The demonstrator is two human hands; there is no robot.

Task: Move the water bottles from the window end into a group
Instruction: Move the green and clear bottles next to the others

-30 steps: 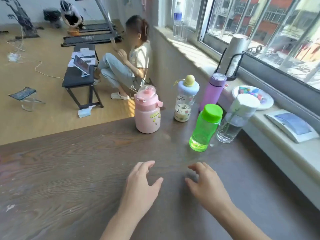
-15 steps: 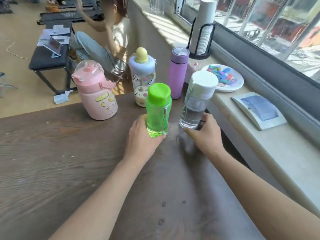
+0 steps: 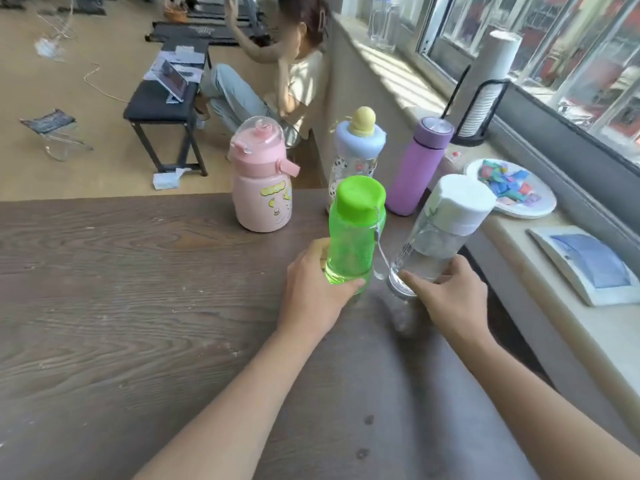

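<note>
Dark wood-grain counter [image 3: 121, 306] carries five bottles at its window end. The left hand [image 3: 313, 292] is wrapped around the base of the green bottle [image 3: 353, 233], thumb across the front, fingers behind. The right hand [image 3: 446, 299] is closed on the bottom of the clear bottle [image 3: 440, 233], which has a white cap and leans toward the window side. Whether either base rests on the counter cannot be told. The two held bottles stand just beside each other, the green one's cord loop hanging between them.

Beyond the left hand, apart from it, stands the pink bottle [image 3: 261, 181], upright. Directly behind the green bottle is the blue-capped bottle [image 3: 358, 150] with a yellow knob. Beyond the right hand stands the purple bottle [image 3: 417, 168], upright, near the counter's far edge.

On the windowsill [image 3: 588, 327] to the outside of the right hand lie a plate [image 3: 512, 188] of coloured pieces and a white-framed tablet-like item [image 3: 588, 261]. A cup stack in a black holder [image 3: 485, 88] stands farther along.
</note>
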